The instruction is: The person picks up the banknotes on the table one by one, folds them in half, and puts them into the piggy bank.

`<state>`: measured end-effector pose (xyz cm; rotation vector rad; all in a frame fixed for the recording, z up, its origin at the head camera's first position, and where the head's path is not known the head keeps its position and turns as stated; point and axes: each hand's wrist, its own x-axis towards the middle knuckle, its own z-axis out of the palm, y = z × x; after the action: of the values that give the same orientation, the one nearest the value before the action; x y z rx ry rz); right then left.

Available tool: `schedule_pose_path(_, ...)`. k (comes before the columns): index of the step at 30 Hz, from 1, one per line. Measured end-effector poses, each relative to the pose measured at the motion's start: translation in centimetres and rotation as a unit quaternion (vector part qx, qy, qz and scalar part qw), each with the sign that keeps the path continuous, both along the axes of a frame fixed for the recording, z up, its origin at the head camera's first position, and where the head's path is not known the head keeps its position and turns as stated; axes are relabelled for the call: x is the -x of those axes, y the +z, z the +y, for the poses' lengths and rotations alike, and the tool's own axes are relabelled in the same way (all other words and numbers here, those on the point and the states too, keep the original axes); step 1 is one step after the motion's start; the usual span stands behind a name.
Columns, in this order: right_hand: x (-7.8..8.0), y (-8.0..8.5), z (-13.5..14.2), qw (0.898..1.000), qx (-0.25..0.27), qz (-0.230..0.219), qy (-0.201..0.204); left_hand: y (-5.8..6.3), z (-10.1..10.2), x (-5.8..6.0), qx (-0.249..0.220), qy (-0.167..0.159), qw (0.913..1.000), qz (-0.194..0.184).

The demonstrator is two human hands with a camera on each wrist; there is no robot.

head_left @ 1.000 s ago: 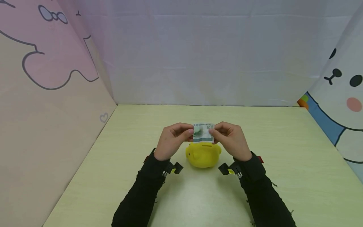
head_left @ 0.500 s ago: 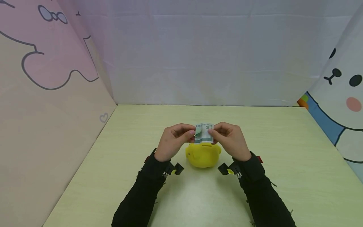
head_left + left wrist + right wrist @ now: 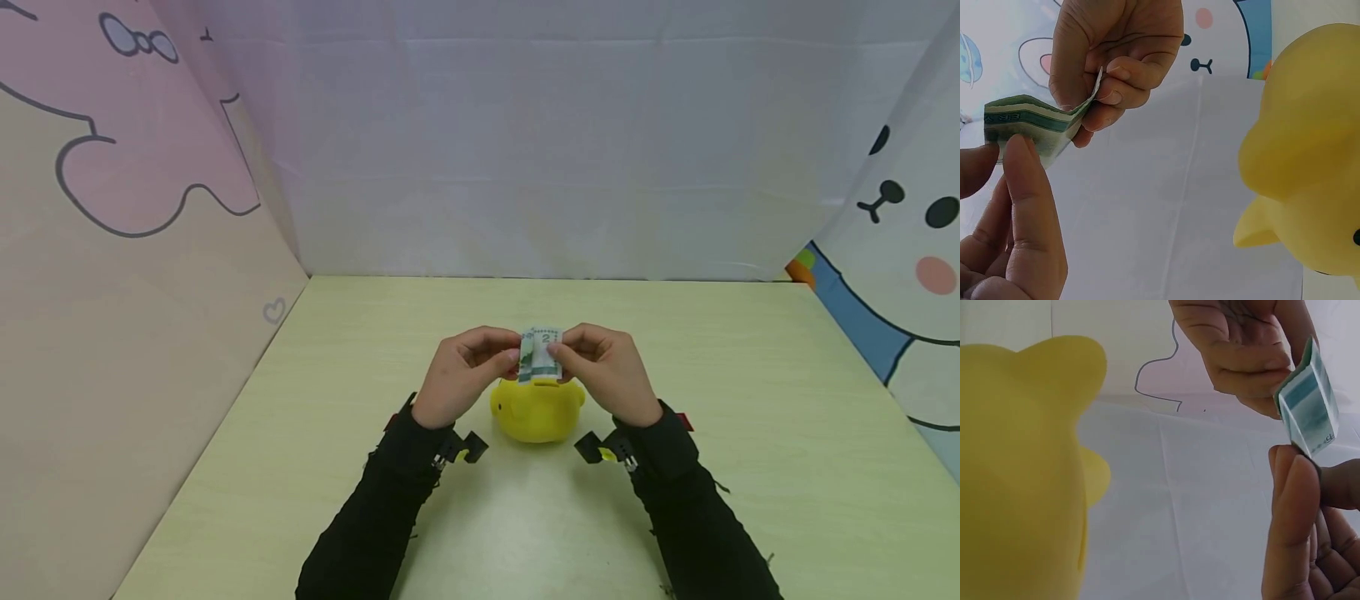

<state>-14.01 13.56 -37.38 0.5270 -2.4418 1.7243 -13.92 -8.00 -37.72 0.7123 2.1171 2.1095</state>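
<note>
A small green-and-white banknote (image 3: 542, 355) is held up between both hands, over the back of a yellow piggy bank (image 3: 536, 417). My left hand (image 3: 467, 377) pinches the note's left edge between thumb and fingers. At the opposite edge my right hand (image 3: 609, 373) pinches it, the thumb lying across the printed 2. Creases bend the banknote (image 3: 1029, 122) in the left wrist view. The piggy bank stands upright with its face to the left, a slot on top just under the note. Neither hand grips the piggy bank (image 3: 1016, 481).
The pale yellow-green table (image 3: 750, 433) extends around the piggy bank. A white cloth (image 3: 570, 150) closes off the back. Printed cartoon sheets stand at the left (image 3: 142, 333) and the right (image 3: 892, 275). Small dark camera mounts (image 3: 468, 447) sit on the wrists beside the piggy bank.
The left hand has moved slightly right, toward the right hand, and the right hand slightly left. The banknote shows narrower and more bent, a little lower against the piggy bank's top.
</note>
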Motion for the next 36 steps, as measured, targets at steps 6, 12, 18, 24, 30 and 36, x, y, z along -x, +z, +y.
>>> schedule_pose_path(6,0.0,-0.03,-0.17,1.0,0.004,-0.002,0.007,-0.12,0.14,0.1,0.024,-0.001,0.9997,-0.003)
schedule_pose_path(12,-0.03,-0.1,-0.32,1.0,0.006,-0.002,0.013,-0.24,0.3,0.1,0.04,-0.002,0.9992,-0.008)
schedule_pose_path(18,-0.16,-0.11,-0.44,1.0,0.006,0.002,0.022,-0.47,0.42,0.19,0.048,-0.005,0.9987,-0.016)
schedule_pose_path(24,-0.19,-0.2,-0.56,1.0,0.008,0.005,0.03,-0.55,0.58,0.15,0.052,-0.01,0.9984,-0.02)
schedule_pose_path(30,-0.26,-0.26,-0.69,1.0,0.001,0.008,0.029,-0.63,0.74,0.17,0.055,-0.01,0.9982,-0.023)
schedule_pose_path(36,-0.29,-0.33,-0.82,1.0,-0.006,0.012,0.026,-0.71,0.85,0.15,0.063,-0.009,0.9977,-0.024)
